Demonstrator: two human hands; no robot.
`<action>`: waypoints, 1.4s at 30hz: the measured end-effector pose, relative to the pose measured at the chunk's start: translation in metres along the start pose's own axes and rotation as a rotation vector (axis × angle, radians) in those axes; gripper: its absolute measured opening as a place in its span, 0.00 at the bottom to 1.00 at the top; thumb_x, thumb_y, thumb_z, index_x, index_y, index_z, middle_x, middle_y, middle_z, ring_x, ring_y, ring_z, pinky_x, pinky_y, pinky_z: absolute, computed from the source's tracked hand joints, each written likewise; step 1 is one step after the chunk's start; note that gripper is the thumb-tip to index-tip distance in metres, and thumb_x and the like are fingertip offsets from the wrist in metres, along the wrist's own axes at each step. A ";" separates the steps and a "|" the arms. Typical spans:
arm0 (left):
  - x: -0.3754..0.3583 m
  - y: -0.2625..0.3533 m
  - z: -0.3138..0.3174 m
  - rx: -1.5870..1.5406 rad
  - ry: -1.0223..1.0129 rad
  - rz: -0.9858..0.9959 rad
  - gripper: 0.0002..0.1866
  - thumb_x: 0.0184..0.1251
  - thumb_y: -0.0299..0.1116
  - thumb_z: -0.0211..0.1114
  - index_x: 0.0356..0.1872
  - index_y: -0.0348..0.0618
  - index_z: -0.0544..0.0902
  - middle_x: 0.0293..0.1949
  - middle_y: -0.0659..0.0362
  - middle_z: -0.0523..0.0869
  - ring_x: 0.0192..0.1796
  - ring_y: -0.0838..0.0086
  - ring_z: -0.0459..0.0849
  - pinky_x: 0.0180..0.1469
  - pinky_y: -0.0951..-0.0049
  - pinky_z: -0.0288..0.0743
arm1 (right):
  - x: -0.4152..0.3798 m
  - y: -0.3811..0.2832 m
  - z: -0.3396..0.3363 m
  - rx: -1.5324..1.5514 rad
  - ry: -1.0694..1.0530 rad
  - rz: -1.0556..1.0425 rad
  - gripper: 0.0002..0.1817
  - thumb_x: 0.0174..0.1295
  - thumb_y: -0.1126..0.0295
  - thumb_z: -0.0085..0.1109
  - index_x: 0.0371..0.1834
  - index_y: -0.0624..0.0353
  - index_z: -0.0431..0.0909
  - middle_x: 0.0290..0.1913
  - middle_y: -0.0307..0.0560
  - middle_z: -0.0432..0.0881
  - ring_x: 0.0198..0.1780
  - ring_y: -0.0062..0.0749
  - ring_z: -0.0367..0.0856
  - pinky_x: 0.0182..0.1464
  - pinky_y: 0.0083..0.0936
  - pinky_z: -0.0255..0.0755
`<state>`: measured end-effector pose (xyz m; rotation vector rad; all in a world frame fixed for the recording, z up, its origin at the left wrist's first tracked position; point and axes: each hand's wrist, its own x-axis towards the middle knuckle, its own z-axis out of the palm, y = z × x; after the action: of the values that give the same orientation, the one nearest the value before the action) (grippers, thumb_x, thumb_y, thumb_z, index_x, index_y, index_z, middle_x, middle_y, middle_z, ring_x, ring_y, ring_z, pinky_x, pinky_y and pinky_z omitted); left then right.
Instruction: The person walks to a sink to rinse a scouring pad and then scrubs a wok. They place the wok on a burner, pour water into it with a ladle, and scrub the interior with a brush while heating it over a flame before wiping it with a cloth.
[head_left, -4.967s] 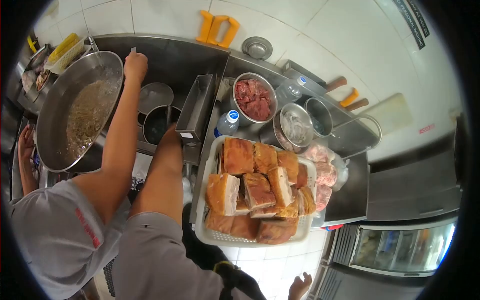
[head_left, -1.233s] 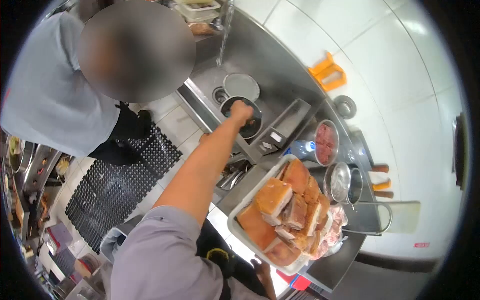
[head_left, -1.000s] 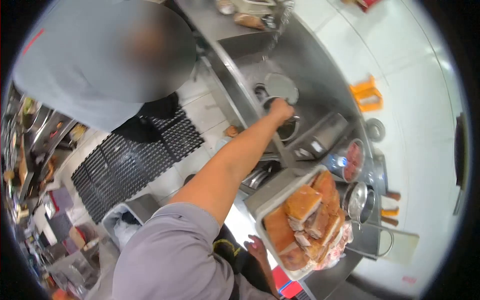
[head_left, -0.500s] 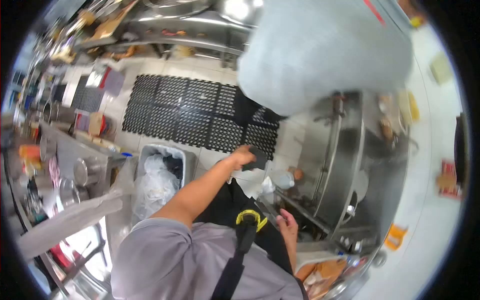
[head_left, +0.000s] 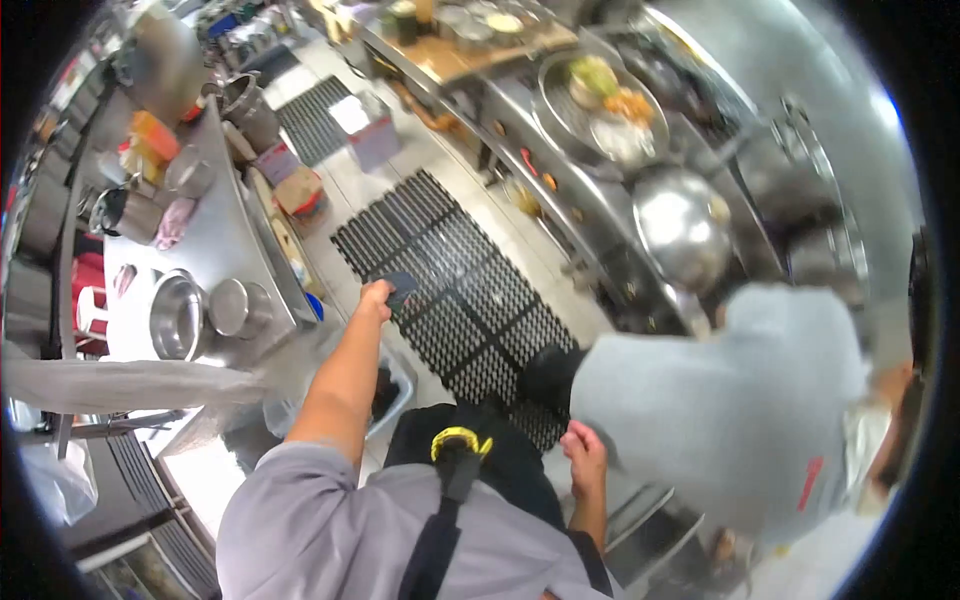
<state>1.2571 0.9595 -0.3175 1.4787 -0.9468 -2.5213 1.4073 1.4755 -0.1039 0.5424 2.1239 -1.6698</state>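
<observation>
My left hand (head_left: 376,299) is stretched forward above the floor mat, its fingers closed on a thin dark grey flat piece (head_left: 402,288). What kind of thing that is does not show clearly. My right hand (head_left: 585,456) is held low at my right side with its fingers curled. A dark edge shows beside its fingertips, but whether the hand holds it cannot be made out. Close to this hand is a co-worker in a light grey shirt (head_left: 720,400), bent over at the right. Below my left forearm stands a grey bin (head_left: 403,385) with a bag in it.
Black perforated matting (head_left: 455,285) covers the tiled floor ahead. On the left, a steel table (head_left: 235,180) carries metal pots and a bowl (head_left: 178,315). Along the right runs a steel cooking line with a domed metal lid (head_left: 682,228) and a pan of food (head_left: 555,100).
My view has swung, so the table and cooking line show more fully. My left hand still holds the dark flat piece, now further left in view. The co-worker appears lower at the right.
</observation>
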 end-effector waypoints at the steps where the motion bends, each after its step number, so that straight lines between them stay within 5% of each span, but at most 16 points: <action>1: 0.012 0.027 0.000 -0.053 0.005 0.053 0.18 0.57 0.13 0.57 0.51 0.24 0.73 0.49 0.36 0.80 0.43 0.41 0.85 0.37 0.37 0.83 | 0.044 -0.019 0.014 0.001 -0.031 -0.083 0.20 0.69 0.66 0.60 0.61 0.65 0.77 0.51 0.43 0.83 0.47 0.26 0.83 0.47 0.22 0.75; 9: 0.037 0.189 -0.006 -0.179 0.104 0.205 0.19 0.56 0.13 0.59 0.51 0.18 0.71 0.48 0.36 0.79 0.42 0.42 0.85 0.42 0.40 0.85 | 0.225 -0.267 0.211 -0.093 -0.413 -0.346 0.22 0.69 0.66 0.60 0.63 0.65 0.76 0.53 0.44 0.84 0.48 0.26 0.82 0.49 0.24 0.75; 12: 0.107 0.229 -0.008 -0.209 0.149 0.156 0.19 0.54 0.13 0.59 0.49 0.19 0.72 0.47 0.36 0.79 0.41 0.42 0.85 0.40 0.41 0.85 | 0.301 -0.299 0.271 -0.257 -0.475 -0.340 0.22 0.68 0.67 0.61 0.63 0.65 0.76 0.51 0.43 0.83 0.48 0.26 0.82 0.50 0.23 0.75; 17: 0.183 0.296 0.018 -0.343 0.214 0.036 0.18 0.54 0.13 0.59 0.49 0.21 0.73 0.45 0.37 0.80 0.39 0.42 0.85 0.36 0.41 0.85 | 0.462 -0.247 0.293 -0.698 -0.455 -0.212 0.17 0.65 0.69 0.64 0.56 0.61 0.79 0.38 0.35 0.82 0.36 0.19 0.78 0.35 0.17 0.71; 20: 0.206 0.371 0.035 -0.323 0.180 0.007 0.19 0.55 0.13 0.58 0.51 0.24 0.73 0.46 0.38 0.81 0.42 0.42 0.85 0.39 0.40 0.83 | 0.419 -0.339 0.361 -0.521 -0.429 0.048 0.18 0.65 0.67 0.63 0.57 0.61 0.79 0.41 0.37 0.82 0.37 0.21 0.79 0.38 0.18 0.73; 29: 0.379 0.641 0.085 -0.224 0.087 0.151 0.19 0.57 0.13 0.56 0.52 0.23 0.70 0.52 0.35 0.78 0.46 0.40 0.84 0.42 0.36 0.83 | 0.476 -0.490 0.573 -0.367 -0.564 -0.056 0.22 0.66 0.68 0.62 0.61 0.67 0.76 0.51 0.45 0.83 0.49 0.27 0.81 0.54 0.24 0.75; 34: 0.426 0.808 0.132 -0.184 0.072 0.272 0.19 0.56 0.13 0.57 0.51 0.21 0.70 0.48 0.37 0.77 0.43 0.42 0.83 0.41 0.37 0.84 | 0.564 -0.574 0.720 -0.253 -0.709 -0.197 0.21 0.68 0.70 0.61 0.62 0.67 0.76 0.56 0.47 0.83 0.52 0.26 0.81 0.57 0.24 0.74; 35: 0.402 0.846 0.159 -0.122 0.195 0.216 0.19 0.56 0.13 0.58 0.50 0.20 0.69 0.48 0.36 0.77 0.43 0.42 0.83 0.42 0.37 0.84 | 0.571 -0.602 0.745 -0.216 -0.726 -0.192 0.21 0.68 0.70 0.62 0.62 0.66 0.76 0.55 0.46 0.83 0.53 0.25 0.80 0.57 0.23 0.74; 36: 0.438 0.866 0.148 -0.130 0.182 0.256 0.22 0.59 0.16 0.58 0.56 0.22 0.69 0.52 0.39 0.79 0.51 0.43 0.82 0.48 0.40 0.83 | 0.578 -0.629 0.765 -0.178 -0.744 -0.203 0.21 0.68 0.70 0.62 0.62 0.65 0.77 0.55 0.45 0.83 0.53 0.23 0.80 0.57 0.23 0.74; 39: 0.470 0.937 0.160 -0.250 -0.021 0.338 0.21 0.56 0.12 0.56 0.53 0.18 0.68 0.50 0.36 0.77 0.48 0.40 0.82 0.45 0.36 0.84 | 0.598 -0.678 0.801 -0.077 -0.734 -0.248 0.19 0.68 0.74 0.60 0.62 0.66 0.76 0.57 0.48 0.82 0.54 0.27 0.81 0.59 0.26 0.74; 42: 0.520 1.004 0.170 -0.243 0.027 0.337 0.21 0.59 0.13 0.55 0.56 0.19 0.67 0.54 0.34 0.75 0.49 0.38 0.81 0.47 0.35 0.83 | 0.610 -0.705 0.828 0.000 -0.626 -0.254 0.18 0.68 0.76 0.58 0.61 0.68 0.76 0.57 0.51 0.82 0.54 0.31 0.83 0.60 0.27 0.75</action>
<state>0.6007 0.0453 -0.1168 1.1699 -0.7754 -2.2728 0.5703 0.5548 -0.0201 -0.2470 1.7674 -1.6778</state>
